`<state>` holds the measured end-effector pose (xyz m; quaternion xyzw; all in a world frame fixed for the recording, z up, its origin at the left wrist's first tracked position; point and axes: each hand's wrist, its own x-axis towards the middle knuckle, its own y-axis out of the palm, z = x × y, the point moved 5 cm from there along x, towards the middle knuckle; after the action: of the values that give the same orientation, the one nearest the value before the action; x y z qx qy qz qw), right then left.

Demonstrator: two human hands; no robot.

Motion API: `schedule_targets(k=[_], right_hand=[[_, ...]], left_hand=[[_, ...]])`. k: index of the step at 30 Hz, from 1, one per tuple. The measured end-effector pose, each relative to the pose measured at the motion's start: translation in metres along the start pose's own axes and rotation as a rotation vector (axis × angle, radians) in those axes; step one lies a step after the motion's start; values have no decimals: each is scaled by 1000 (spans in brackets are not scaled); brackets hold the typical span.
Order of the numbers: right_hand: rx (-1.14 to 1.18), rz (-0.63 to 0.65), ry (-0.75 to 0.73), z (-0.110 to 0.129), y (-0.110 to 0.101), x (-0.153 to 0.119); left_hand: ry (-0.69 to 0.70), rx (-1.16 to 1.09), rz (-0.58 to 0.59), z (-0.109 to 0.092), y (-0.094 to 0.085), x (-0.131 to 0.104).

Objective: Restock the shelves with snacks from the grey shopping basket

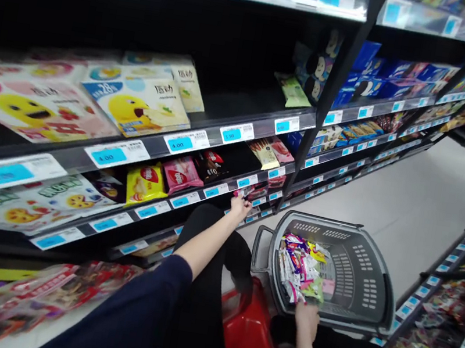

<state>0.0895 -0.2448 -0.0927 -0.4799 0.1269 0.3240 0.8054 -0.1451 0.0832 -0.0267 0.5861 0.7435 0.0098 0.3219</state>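
Note:
My left hand [240, 206] reaches to a low shelf on the left, its fingers closed around a small pink and dark packet [245, 191] just below a price label. Over the near rim of the grey basket [344, 262] is my right hand [307, 320]; its fingertips meet a small white and pink packet [294, 291], and most of its fingers are hidden. Several colourful small packets [301, 264] lie in the left part of the basket.
Shelves with boxed snacks [138, 100] and a yellow packet [146, 184] run along the left. A red object [251, 336] sits between the person's legs. Another shelf [444, 313] stands at the right. The grey floor [428, 187] stretches away beyond the basket.

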Motion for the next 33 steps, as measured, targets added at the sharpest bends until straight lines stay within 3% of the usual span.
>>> schedule_targets(k=[3, 6, 8, 10, 13, 15, 17, 23, 29, 33], right_hand=[[119, -79, -78, 15, -10, -2], [312, -15, -185, 37, -12, -7], [597, 179, -197, 51, -9, -18], [930, 485, -179, 69, -6, -36], [1129, 852, -153, 89, -13, -65], [1131, 917, -147, 93, -20, -74], [1111, 893, -155, 91, -26, -74], [1063, 783, -316, 87, -31, -66], [906, 697, -462, 91, -26, -70], [902, 675, -504, 94, -21, -72]], left_hand=[[-127, -41, 43, 4, -15, -46], [-223, -34, 137, 12, -24, -101], [-281, -12, 274, 22, -24, -138], [-314, 16, 540, 32, -16, -173], [-321, 134, 881, 45, -5, -209], [-315, 250, 998, 52, -1, -217], [-318, 330, 1056, 56, 1, -218], [-393, 404, 1045, 65, 0, -217], [-188, 531, 959, 73, -2, -208], [89, 706, 950, 66, -3, -205]])
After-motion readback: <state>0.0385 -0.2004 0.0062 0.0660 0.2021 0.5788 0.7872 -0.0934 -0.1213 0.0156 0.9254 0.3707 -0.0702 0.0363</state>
